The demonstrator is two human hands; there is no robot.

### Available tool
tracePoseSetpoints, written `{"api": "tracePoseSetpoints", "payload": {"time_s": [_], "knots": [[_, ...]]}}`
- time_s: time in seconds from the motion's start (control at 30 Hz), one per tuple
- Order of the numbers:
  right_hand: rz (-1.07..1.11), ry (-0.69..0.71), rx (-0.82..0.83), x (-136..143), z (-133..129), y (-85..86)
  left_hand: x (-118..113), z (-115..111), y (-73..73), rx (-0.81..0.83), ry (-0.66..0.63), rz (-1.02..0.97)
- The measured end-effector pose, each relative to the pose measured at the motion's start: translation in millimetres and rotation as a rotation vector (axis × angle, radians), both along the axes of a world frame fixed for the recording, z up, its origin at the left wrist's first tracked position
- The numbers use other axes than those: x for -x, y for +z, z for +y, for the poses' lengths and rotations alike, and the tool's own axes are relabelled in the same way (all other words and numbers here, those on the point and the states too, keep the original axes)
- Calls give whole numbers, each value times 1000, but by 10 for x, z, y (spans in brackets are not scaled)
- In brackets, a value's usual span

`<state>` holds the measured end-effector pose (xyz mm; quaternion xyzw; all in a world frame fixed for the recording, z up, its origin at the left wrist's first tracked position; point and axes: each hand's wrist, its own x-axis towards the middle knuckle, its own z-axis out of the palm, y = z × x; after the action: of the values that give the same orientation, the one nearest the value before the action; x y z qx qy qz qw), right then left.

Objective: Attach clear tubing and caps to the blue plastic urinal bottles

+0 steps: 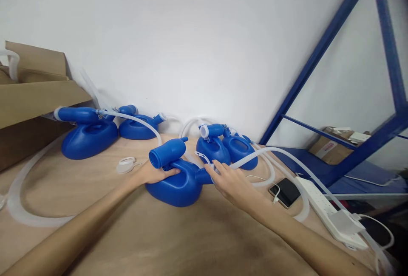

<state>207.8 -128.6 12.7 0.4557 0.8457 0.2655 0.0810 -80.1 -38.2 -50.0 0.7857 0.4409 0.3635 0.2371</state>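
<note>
A blue urinal bottle (178, 191) lies in front of me on the table, its neck pointing right. My left hand (156, 173) is closed round its handle, with the thumb on top. Above the handle sits a blue cup-shaped funnel (167, 153), its open mouth facing left. At the neck, my right hand (228, 178) is closed on the end of a clear hose (251, 156), where it meets the bottle; its fingertips partly hide the joint. A white perforated strap (202, 156) sticks up beside those fingers. A white cap (126, 164) lies left of the bottle.
More blue urinal bottles with hoses stand at the back left (89, 140) and behind my right hand (213, 150). An open cardboard box (38, 97) is at far left. A phone (285, 192) and a power strip (328, 212) lie right, near a blue metal frame (306, 63).
</note>
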Motion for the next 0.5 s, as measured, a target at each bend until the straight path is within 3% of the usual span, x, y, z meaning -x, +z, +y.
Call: {"api": "tracePoseSetpoints", "payload": {"time_s": [0.37, 0.5], "knots": [[26, 83, 133, 59, 150, 322, 48, -41, 55, -19, 59, -27], [65, 144, 228, -16, 135, 433, 46, -33, 58, -38, -34, -28]]}}
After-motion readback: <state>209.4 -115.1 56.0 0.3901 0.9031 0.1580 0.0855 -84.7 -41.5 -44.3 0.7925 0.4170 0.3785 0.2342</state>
